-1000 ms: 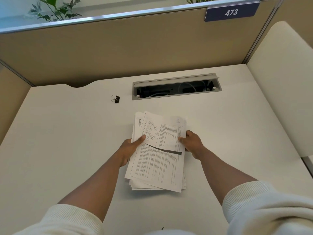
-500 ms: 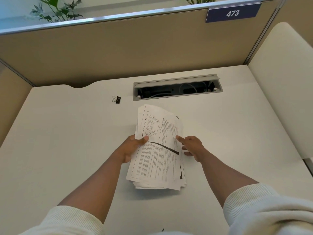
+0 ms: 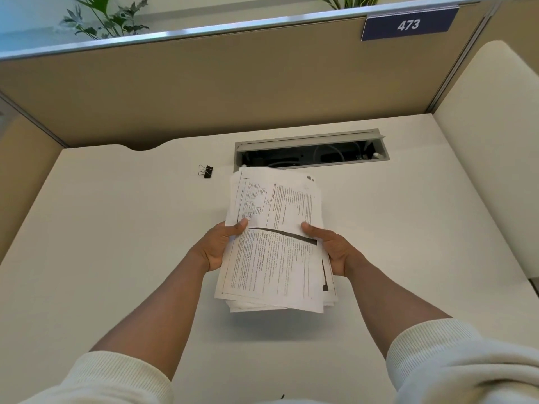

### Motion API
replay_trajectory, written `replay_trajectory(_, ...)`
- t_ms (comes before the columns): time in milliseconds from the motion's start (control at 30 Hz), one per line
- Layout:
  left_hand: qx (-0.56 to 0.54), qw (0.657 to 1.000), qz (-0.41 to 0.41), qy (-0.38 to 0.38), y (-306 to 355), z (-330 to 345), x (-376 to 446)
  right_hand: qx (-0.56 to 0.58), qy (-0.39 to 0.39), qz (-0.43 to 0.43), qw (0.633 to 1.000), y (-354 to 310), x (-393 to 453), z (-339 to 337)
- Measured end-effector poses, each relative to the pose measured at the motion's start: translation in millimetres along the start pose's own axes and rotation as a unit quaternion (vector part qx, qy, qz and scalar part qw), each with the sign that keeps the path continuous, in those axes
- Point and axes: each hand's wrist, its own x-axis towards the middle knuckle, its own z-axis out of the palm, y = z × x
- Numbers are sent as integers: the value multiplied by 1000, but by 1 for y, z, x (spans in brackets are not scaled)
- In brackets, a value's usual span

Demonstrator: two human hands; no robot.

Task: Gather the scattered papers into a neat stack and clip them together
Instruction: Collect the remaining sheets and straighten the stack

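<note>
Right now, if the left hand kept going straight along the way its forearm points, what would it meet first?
The left hand points up-right, already gripping the paper stack, so paper comes first. Beyond that, probably the open cable tray; the binder clip lies left of that line. Depth is uncertain.

Stack of papers (image 3: 277, 246) at desk (image 3: 116, 258) centre, held between left hand (image 3: 217, 247) on its left edge and right hand (image 3: 335, 249) on its right edge, thumbs on top sheet. Binder clip (image 3: 206, 171) on desk, behind and left of stack, apart from it. Cable tray opening (image 3: 312, 151) recessed in desk directly behind stack. Partition (image 3: 233, 91) behind desk; number plate (image 3: 408, 24) at its upper right.
</note>
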Motion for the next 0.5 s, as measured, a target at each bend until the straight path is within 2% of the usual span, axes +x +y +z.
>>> replay_trajectory(67,13,999,-4,36,-2,-7,1,-25,14,-11,1000,-3,0,2)
replay_trajectory(200,37,998,0,50,-3,-5,-2,-108,59,-36,992,-10,6,14)
replay_trajectory(300,43,997,19,64,1,-1,-4,-154,64,-64,984,-18,11,21)
replay_trajectory(433,58,991,71,99,13,1,-4,-250,92,-146,953,-34,12,32)
replay_trajectory(500,61,982,120,134,20,7,-1,-256,115,-192,940,-38,12,41)
